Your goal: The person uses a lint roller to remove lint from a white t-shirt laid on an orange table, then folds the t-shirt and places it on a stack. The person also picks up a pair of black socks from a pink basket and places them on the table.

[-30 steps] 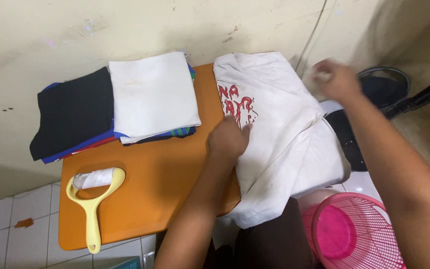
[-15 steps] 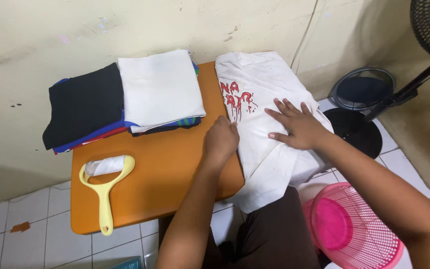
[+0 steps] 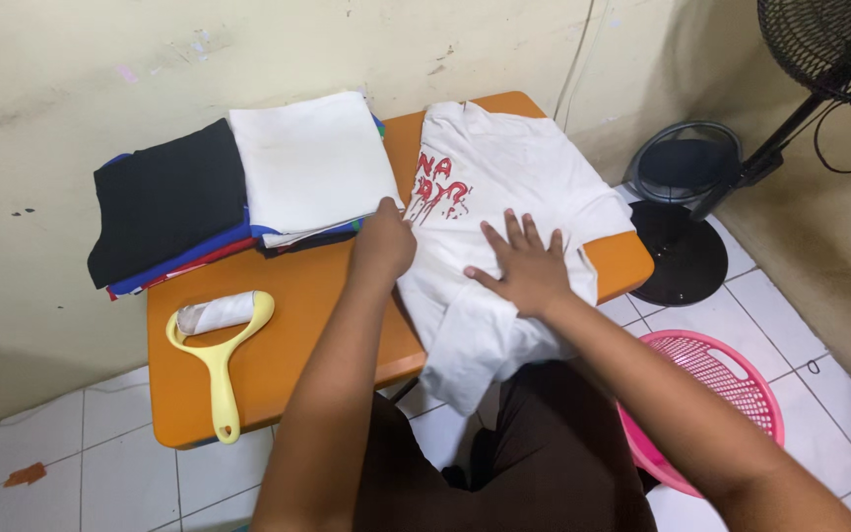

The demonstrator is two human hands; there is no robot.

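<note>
Orange worktop (image 3: 288,345) against the wall carries everything. Biggest item on it: white tee (image 3: 504,187) w/ red print, spread over the right half, lower part hanging off the front edge toward the person's lap. Tee looks light, thin, fully limp, so it should crease and slide easily on the smooth top; no stiffness to lift by. Best hold, by my read: pinch at a folded edge or hem/shoulder seam, other palm flat to pin the cloth.

Left of it, two folded stacks: white stack (image 3: 312,163) and black stack (image 3: 164,202), w/ blue and red layers under. Pink basket (image 3: 731,394) on the floor at right, fan base (image 3: 677,251) behind it. Yellow lint roller (image 3: 217,345) near the front left.

Left hand (image 3: 383,244): curled shut, gripping the tee's left edge just beside the white stack. Right hand (image 3: 529,266): flat, fingers spread, pressing on the tee, gripping nothing.

Vs 0.5 s ago: tee sits further onto the worktop, orange now shows at its right; left hand is up nearer the stacks; right hand is lower and more central; the view has swung right.
</note>
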